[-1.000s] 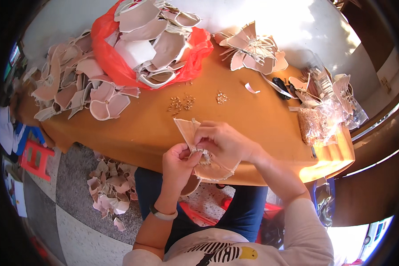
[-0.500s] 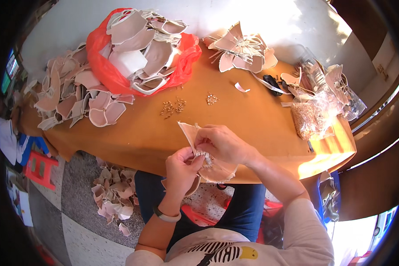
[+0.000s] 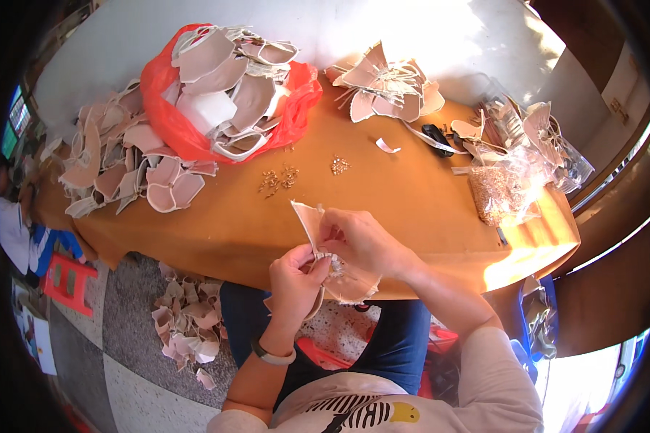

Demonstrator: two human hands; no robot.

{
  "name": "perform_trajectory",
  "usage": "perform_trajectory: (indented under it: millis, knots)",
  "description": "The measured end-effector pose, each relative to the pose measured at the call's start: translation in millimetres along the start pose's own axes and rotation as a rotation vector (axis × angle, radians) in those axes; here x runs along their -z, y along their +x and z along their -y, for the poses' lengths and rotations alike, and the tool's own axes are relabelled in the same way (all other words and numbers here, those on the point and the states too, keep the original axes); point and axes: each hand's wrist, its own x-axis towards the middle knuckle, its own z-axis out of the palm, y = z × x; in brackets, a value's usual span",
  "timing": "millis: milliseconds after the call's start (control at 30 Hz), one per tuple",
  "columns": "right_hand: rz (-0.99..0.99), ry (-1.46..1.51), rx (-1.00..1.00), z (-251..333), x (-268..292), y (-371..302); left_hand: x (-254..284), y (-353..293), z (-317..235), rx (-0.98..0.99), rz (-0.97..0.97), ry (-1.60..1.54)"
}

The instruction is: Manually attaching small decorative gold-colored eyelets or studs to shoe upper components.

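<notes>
Just past the table's near edge, over my lap, I hold a pale pink moulded bra (image 3: 350, 283) with white gathered trim at its middle. My left hand (image 3: 295, 276) is closed on the trim, thumb and fingers pinched together. Close beside it, my right hand (image 3: 359, 238) is bent over the upper part, its fingers pinched on the bra; whether a small piece is between the fingertips is hidden. A pointed end of the cup sticks up between the hands. Small gold-coloured metal bits (image 3: 279, 180) lie beyond them on the table, with another little heap (image 3: 339, 165) to the right.
A red plastic bag (image 3: 302, 108) of bra cups stands far left beside a loose heap (image 3: 108, 159). Tied bras (image 3: 393, 90) lie at the back. At right are a clear bag of gold bits (image 3: 490, 195) and a black object (image 3: 436, 140). More cups (image 3: 188, 325) lie on the floor.
The view has shifted slightly, so the table things sit a little lower. Both hands keep their hold on the bra, with only slight finger movement.
</notes>
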Motion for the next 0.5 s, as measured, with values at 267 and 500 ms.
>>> perform_trajectory:
  millis: [267, 500]
  knots:
    - [-0.01, 0.127, -0.076, 0, -5, -4, -6, -13, -11, -0.069, -0.007, 0.18]
    - [-0.111, 0.184, -0.137, 20, 9, -17, -11, -14, -18, -0.075, -0.031, 0.137]
